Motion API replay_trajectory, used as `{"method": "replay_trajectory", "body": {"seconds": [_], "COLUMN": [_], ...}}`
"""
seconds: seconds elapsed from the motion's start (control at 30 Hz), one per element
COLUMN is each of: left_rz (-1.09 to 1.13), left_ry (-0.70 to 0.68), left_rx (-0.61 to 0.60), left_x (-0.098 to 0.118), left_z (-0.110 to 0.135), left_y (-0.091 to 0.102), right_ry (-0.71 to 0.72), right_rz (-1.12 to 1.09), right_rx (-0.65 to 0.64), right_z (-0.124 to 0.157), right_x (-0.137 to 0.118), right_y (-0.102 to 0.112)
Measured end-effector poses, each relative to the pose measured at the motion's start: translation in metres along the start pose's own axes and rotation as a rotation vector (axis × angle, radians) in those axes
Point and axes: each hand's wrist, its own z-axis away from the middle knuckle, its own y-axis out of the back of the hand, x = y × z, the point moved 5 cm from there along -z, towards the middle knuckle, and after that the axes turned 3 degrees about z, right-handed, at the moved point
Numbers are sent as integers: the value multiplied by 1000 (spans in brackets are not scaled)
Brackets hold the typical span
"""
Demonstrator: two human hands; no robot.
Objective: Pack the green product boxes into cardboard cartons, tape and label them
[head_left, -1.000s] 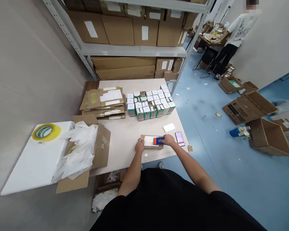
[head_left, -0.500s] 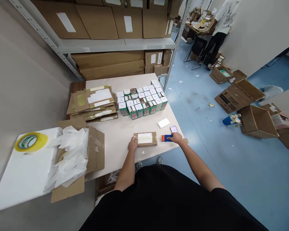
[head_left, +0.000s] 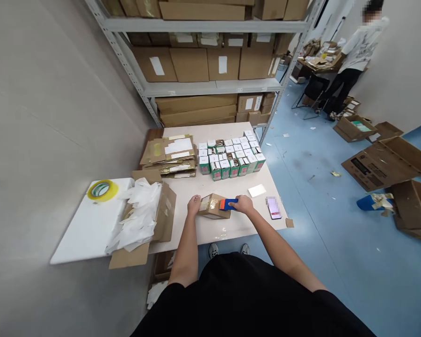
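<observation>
A small taped cardboard box (head_left: 214, 201) is tilted on the near part of the table (head_left: 192, 232). My left hand (head_left: 193, 205) grips its left end, fingers closed there. In my right hand (head_left: 243, 204) is a flat blue tool with an orange end (head_left: 228, 204), its exact kind unclear. The orange end is against the box's taped side or just over it; I cannot tell which. To the right lie a phone (head_left: 274, 208) and a white card (head_left: 257, 190).
Green-and-white cartons (head_left: 233, 157) stand behind the box, beside flattened cardboard (head_left: 170, 154). At left, an open box of white bags (head_left: 138, 210) sits by a tape roll (head_left: 101, 189). Metal shelving (head_left: 214, 87) closes the back. A person (head_left: 358, 51) stands far right.
My right hand has brought the blue tool left from beside the phone to the box. The box has been tipped and turned in my left hand. The view has shifted, showing more shelving.
</observation>
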Motion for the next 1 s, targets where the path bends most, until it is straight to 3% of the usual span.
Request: {"method": "replay_trajectory", "body": {"seconds": [0.17, 0.43, 0.53, 0.73, 0.8, 0.9, 1.0], "left_rz": [124, 238, 225, 214, 206, 178, 135], "left_ry": [-7, 19, 42, 26, 10, 7, 28], "left_rx": [-184, -89, -55, -55, -63, -52, -22], "left_x": [10, 0, -12, -26, -25, -23, -24], "left_z": [1, 15, 25, 35, 33, 33, 36], "left_y": [-14, -2, 3, 5, 2, -1, -3], "right_ry": [42, 114, 128, 42, 20, 17, -23], "right_rz": [37, 122, 176, 237, 243, 282, 267], "right_rx": [20, 8, -8, -21, -8, 29, 17], "right_z": [-4, -18, -21, -9, -6, -9, -14], "right_x": [-40, -80, -66, 10, 24, 18, -5], "right_y": [1, 7, 15, 34, 35, 22, -14]}}
